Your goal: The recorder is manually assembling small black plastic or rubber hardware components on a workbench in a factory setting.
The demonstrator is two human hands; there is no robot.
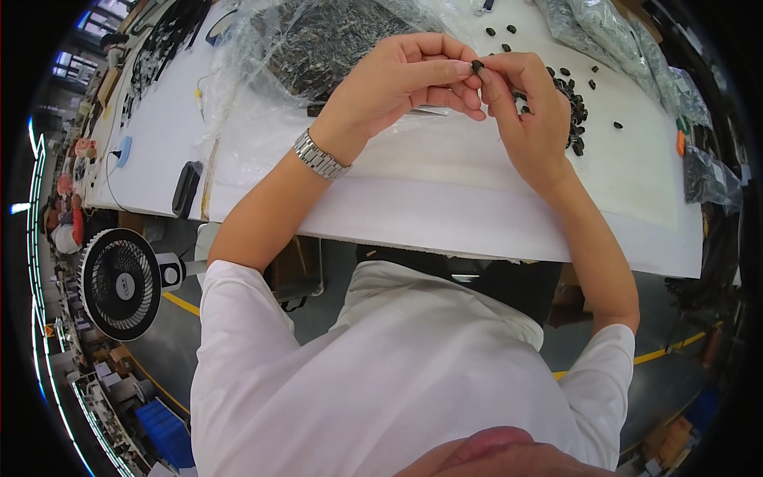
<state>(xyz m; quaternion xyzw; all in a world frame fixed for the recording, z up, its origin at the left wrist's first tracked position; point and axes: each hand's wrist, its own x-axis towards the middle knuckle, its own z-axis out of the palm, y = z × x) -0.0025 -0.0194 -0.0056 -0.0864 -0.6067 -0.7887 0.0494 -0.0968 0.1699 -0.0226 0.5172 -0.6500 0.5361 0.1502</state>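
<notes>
Between the fingertips of both hands is a small black part [477, 67], too small to name more exactly. My left hand [413, 78], with a metal watch [319, 156] on its wrist, pinches it between thumb and forefinger from the left. From the right, the thumb and forefinger of my right hand [528, 107] close on the same part. A pile of similar small black parts [579, 111] lies on the table beside my right hand, partly hidden by it. Behind my left hand spreads a large clear plastic bag [318, 48] full of dark pieces.
The white-covered table [445, 183] has its near edge in front of my body. A black oblong case [187, 189] lies at its left edge, above a black fan [121, 285]. More clear plastic bags [612, 48] lie at the far right. Black strips [171, 36] lie far left.
</notes>
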